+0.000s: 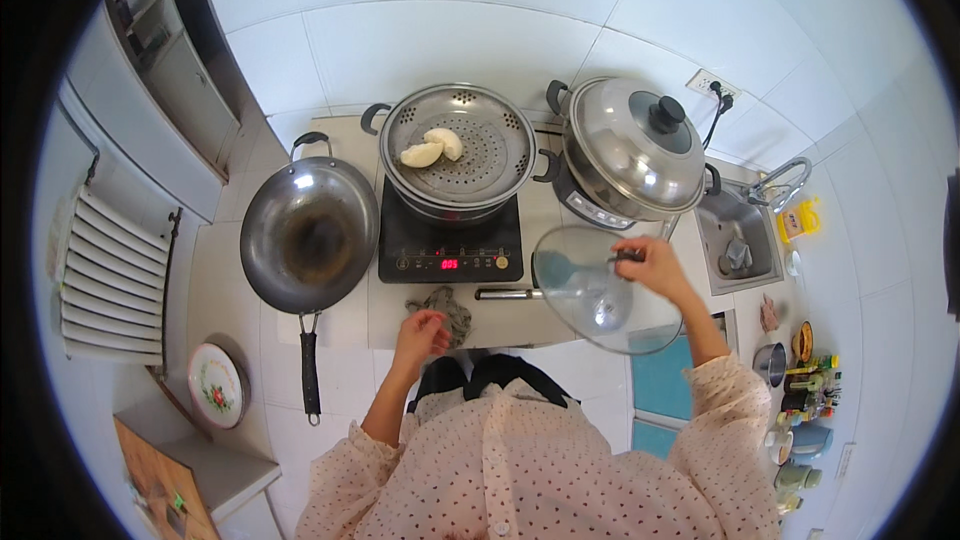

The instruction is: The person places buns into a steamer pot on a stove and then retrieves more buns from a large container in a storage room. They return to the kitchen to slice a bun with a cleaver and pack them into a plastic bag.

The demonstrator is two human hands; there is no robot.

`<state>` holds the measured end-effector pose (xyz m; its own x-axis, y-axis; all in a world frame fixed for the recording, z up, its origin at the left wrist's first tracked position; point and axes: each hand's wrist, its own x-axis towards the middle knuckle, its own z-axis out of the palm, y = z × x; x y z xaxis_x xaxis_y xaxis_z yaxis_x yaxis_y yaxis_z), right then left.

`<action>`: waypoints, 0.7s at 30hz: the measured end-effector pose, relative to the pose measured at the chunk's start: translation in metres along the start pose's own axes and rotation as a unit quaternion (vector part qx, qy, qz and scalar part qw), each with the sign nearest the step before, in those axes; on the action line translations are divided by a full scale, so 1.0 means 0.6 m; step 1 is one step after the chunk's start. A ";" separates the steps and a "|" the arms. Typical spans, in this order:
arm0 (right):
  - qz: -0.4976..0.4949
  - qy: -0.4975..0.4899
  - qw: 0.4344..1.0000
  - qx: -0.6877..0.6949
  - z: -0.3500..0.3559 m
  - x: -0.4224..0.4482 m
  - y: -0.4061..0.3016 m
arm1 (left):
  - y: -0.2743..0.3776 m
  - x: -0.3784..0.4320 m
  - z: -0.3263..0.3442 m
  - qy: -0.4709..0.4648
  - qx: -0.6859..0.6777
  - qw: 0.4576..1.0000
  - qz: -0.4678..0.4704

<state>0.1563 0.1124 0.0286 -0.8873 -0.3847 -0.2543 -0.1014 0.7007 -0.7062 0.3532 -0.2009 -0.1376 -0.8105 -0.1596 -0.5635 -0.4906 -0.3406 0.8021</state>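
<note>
My right hand (654, 270) grips the dark knob of a clear glass lid (592, 315). The lid is over the counter's front right part, with a utensil showing through it. Loosely curled, my left hand (421, 341) is at the counter's front edge, overlapping a crumpled grey cloth (454, 315); whether it touches the cloth I cannot tell. Behind the cloth, a steel steamer pot (480, 184) stands uncovered on a black induction cooker (450, 240) with a lit display. Two pale pieces of steamed bun or similar dough (433, 148) lie on its perforated tray.
A wok (309, 232) sits left, its handle (310, 367) jutting past the counter edge. A lidded steel electric pot (637, 150) stands right, before a sink (739, 240) with a faucet (780, 184). A metal handle (506, 294) lies in front of the cooker. Several bottles (810, 390) line the far right.
</note>
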 end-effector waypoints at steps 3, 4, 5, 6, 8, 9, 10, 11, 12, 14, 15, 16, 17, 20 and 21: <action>-0.084 0.059 0.986 -0.130 0.040 -0.004 0.041 | -0.003 0.001 0.007 -0.005 0.007 1.000 -0.009; -0.091 0.064 0.987 -0.115 0.048 -0.001 0.023 | -0.002 -0.001 0.003 -0.009 0.015 1.000 -0.002; -0.099 0.067 0.988 -0.101 0.053 -0.001 0.001 | -0.002 -0.005 0.002 0.001 0.017 1.000 0.000; -0.109 0.071 0.988 -0.085 0.059 0.002 -0.023 | 0.001 -0.009 0.001 0.012 0.019 1.000 0.004; -0.175 0.097 0.978 -0.066 0.069 0.032 -0.072 | 0.004 -0.014 0.001 0.025 0.012 1.000 0.012; -0.208 0.108 0.971 -0.055 0.077 0.054 -0.097 | 0.003 -0.019 0.002 0.036 0.008 0.999 0.015; -0.248 0.121 0.960 -0.057 0.086 0.080 -0.123 | 0.003 -0.023 0.006 0.047 0.004 0.999 0.019; -0.288 0.132 0.947 -0.058 0.097 0.110 -0.151 | 0.003 -0.028 0.008 0.059 0.000 0.998 0.023; -0.318 0.138 0.936 -0.061 0.120 0.152 -0.172 | -0.001 -0.036 0.006 0.079 -0.002 0.996 0.032; -0.336 0.136 0.928 -0.086 0.149 0.234 -0.206 | -0.007 -0.056 0.008 0.110 -0.026 0.992 0.051; -0.328 0.124 0.931 -0.102 0.167 0.270 -0.227 | -0.011 -0.073 0.006 0.130 -0.038 0.989 0.061; -0.320 0.114 0.933 -0.121 0.179 0.302 -0.240 | -0.016 -0.088 0.005 0.155 -0.051 0.985 0.061; -0.325 0.121 0.929 -0.131 0.187 0.329 -0.246 | -0.024 -0.104 0.004 0.178 -0.064 0.980 0.061; -0.332 0.124 0.924 -0.144 0.216 0.400 -0.252 | -0.054 -0.167 -0.003 0.248 -0.095 0.962 0.057; -0.330 0.111 0.927 -0.139 0.231 0.411 -0.254 | -0.066 -0.194 -0.009 0.274 -0.104 0.955 0.053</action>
<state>0.0155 -0.1724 -0.0181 -0.6590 -0.6727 0.3363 -0.7393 0.4970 -0.4544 0.4689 -0.1736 -0.1049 -0.5345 -0.6448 -0.5464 -0.2950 -0.4635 0.8356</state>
